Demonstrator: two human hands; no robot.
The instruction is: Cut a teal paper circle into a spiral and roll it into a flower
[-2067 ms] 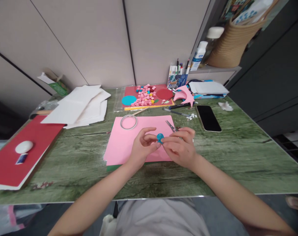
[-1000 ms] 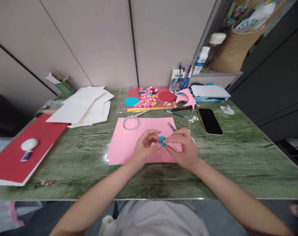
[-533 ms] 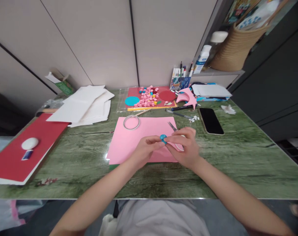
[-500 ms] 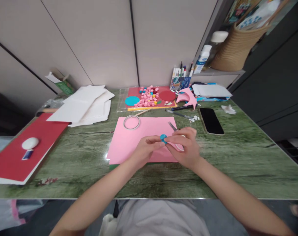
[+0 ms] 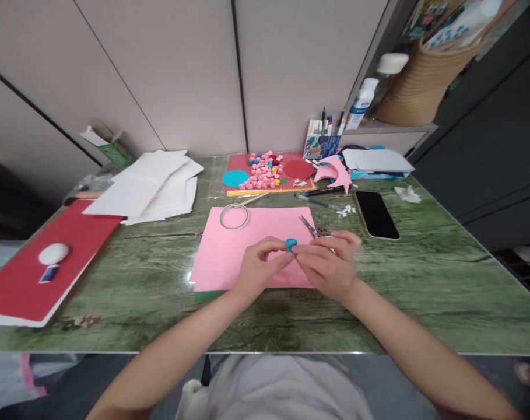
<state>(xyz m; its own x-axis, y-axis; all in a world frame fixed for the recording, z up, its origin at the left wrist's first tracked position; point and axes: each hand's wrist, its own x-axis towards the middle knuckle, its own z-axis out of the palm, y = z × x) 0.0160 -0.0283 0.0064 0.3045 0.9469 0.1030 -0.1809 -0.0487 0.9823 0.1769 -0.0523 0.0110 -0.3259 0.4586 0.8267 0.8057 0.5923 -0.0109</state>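
A small blue piece of paper (image 5: 290, 242), rounded at the top and pinched in below, is held between my two hands over the pink paper. My left hand (image 5: 261, 263) grips it from the left with thumb and fingers. From the right, my right hand (image 5: 332, 262) pinches it with its fingertips. Under both hands lies the pink paper (image 5: 225, 256), with a green edge showing along its bottom. Scissors (image 5: 307, 225) rest by the right hand, their handles partly hidden behind it. A roll of tape (image 5: 234, 216) lies flat on the pink paper.
Behind are a red sheet with pink paper balls (image 5: 265, 173) and a blue circle (image 5: 235, 178). White sheets (image 5: 137, 184) and a red folder (image 5: 24, 280) lie left. A phone (image 5: 376, 215), pens (image 5: 319, 202) and cut pink paper (image 5: 333, 172) lie right.
The fingers of my right hand have shifted slightly to the right and spread over the scissors' handles. Both hands keep hold of the blue paper at nearly the same place.
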